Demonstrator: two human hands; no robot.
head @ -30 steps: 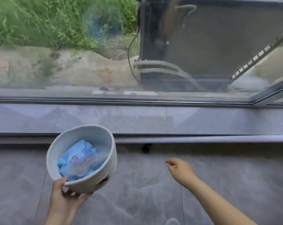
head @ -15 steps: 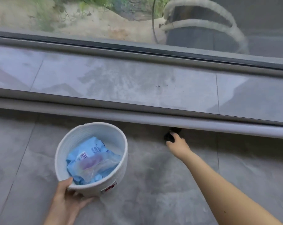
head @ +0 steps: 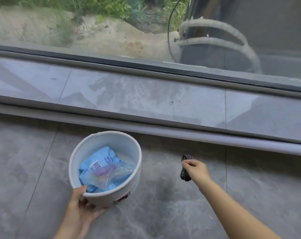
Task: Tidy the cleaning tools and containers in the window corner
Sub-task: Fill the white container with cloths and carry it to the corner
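White woven basket [head: 129,152] gripped at its near rim by the left hand [head: 82,209], blue barcoded packet [head: 101,163] inside, lettering too blurred to be read, red tag [head: 123,198] illegible, dark coiled cord [head: 185,168] pinched by the right hand [head: 196,171] above grey floor [head: 163,213].

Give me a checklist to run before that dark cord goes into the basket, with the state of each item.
1. Right hand grips the coiled cord: ok.
2. Cord lifted clear of the floor: cannot tell.
3. Left hand holds the basket by its near wall, thumb over the rim: ok.
4. Basket mouth open and facing up: ok.
5. Room inside above the blue packs and clear bag: ok.
6. Coil stays bundled, no loose end trailing: cannot tell.
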